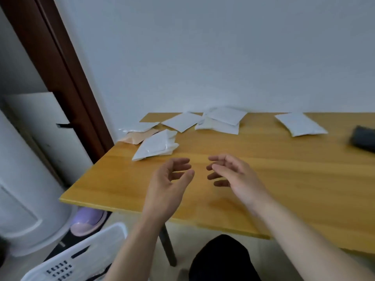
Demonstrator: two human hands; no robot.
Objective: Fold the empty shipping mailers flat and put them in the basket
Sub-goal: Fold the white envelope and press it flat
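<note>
On the table (pixel 263 171), far side | white mailers (pixel 156 146) scattered, puffy, unfolded | left hand (pixel 169 181), right hand (pixel 231 175) relaxed, empty

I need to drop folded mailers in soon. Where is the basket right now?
In the head view the white basket is at lower left, down beside the table's near-left corner, left of the left forearm.

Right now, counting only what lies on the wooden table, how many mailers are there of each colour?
White mailers: 6
Beige mailer: 1
Total: 7
</note>
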